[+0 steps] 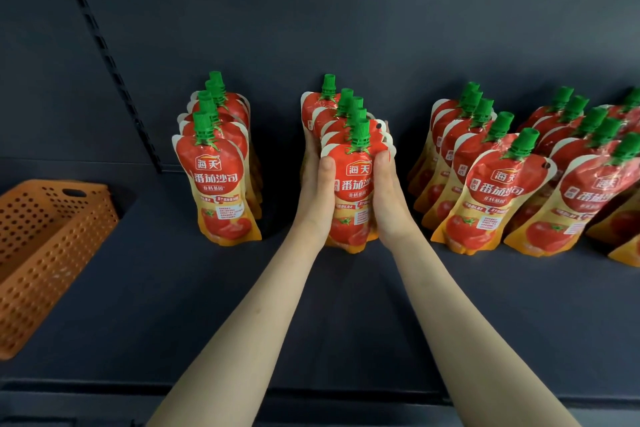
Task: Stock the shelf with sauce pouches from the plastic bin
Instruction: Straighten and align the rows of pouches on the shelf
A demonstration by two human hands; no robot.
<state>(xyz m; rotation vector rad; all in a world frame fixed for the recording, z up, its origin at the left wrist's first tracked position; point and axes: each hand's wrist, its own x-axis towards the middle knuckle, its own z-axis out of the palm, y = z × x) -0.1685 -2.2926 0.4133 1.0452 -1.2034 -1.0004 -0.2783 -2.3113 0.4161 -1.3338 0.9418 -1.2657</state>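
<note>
red green-capped sauce pouches [353, 184], clasped as a row between left hand [313, 198] and right hand [388, 199], are judged almost stocked, the orange perforated plastic bin [52, 236] seemingly emptied.

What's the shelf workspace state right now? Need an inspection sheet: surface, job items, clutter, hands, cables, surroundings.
Surface: dark grey flat shelf board, with pouches standing on it.
Job's things: left row of red-and-orange sauce pouches with green caps; middle row; right rows; all run front to back. Orange perforated plastic bin sits at the left; its contents are not visible.
Clutter: nothing seen.
Grippers: left hand and right hand grip the middle row from either side, thumbs on the front pouch.
Cables: nothing seen.
Surroundings: dark back panel; slotted metal upright at the left.
</note>
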